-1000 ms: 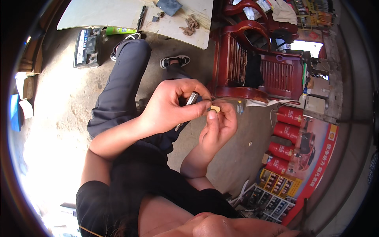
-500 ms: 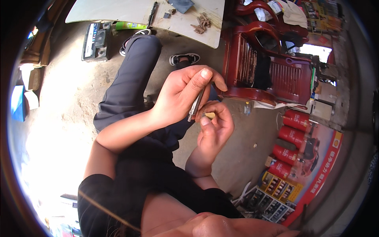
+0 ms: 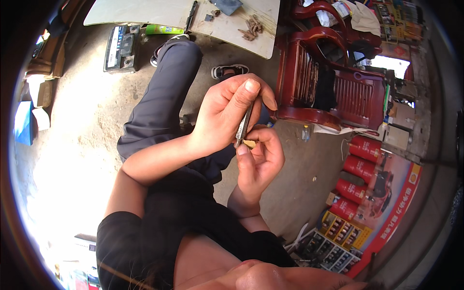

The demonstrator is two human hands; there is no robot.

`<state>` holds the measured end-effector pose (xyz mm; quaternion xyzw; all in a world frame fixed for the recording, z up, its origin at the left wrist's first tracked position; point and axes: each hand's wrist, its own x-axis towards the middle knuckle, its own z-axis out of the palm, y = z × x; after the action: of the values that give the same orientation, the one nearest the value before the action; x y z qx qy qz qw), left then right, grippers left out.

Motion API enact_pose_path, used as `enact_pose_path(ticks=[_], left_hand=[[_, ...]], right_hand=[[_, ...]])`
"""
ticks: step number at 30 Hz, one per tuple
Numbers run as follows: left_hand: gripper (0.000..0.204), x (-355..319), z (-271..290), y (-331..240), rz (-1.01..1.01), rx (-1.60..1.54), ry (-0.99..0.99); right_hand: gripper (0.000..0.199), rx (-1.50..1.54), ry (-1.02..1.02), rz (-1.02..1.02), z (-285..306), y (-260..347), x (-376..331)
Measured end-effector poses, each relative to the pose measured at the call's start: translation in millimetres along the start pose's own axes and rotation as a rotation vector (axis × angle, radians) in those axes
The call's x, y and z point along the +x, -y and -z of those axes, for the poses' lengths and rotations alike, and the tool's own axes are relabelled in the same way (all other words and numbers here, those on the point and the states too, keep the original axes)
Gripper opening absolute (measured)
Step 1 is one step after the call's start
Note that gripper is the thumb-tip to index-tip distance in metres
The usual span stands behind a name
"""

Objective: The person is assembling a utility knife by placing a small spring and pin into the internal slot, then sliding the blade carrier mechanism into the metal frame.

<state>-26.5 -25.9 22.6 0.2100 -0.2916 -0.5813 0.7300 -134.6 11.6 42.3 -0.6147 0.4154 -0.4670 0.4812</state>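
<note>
My left hand (image 3: 229, 108) is closed around a slim dark-and-silver metal tool (image 3: 243, 124), its thumb lying along the upper end. The tool slants downward, and its lower tip reaches the thumb and fingertips of my right hand (image 3: 263, 164). Pinched in that right hand is a small pale yellow piece (image 3: 249, 144), right beside the tool's tip. Fingers cover part of the piece, so its full shape is hidden. Both hands are raised over my lap, close together.
Brown scraps (image 3: 251, 29) and a dark pen-like stick (image 3: 192, 15) lie on a pale board (image 3: 145, 12). A car battery (image 3: 121, 48) stands on the floor at far left. Right of me are a red wooden chair (image 3: 328, 113) and several red cylinders (image 3: 365, 147).
My right hand has shifted slightly left, bringing the yellow piece up against the tool's tip. The left hand keeps its hold on the tool. The whole view has shifted slightly.
</note>
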Motion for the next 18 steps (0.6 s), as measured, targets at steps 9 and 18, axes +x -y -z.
enact_pose_path(ticks=[9,18], left_hand=[[0.042,-4.0,5.4,2.3,-0.071,0.018,-0.010],[0.035,0.8,4.7,9.0,-0.244,0.083,-0.113]], right_hand=[[0.015,0.078,0.030,-0.080,0.0,0.1,-0.9],[0.013,0.345,-0.023,-0.171,-6.3,7.4,0.1]])
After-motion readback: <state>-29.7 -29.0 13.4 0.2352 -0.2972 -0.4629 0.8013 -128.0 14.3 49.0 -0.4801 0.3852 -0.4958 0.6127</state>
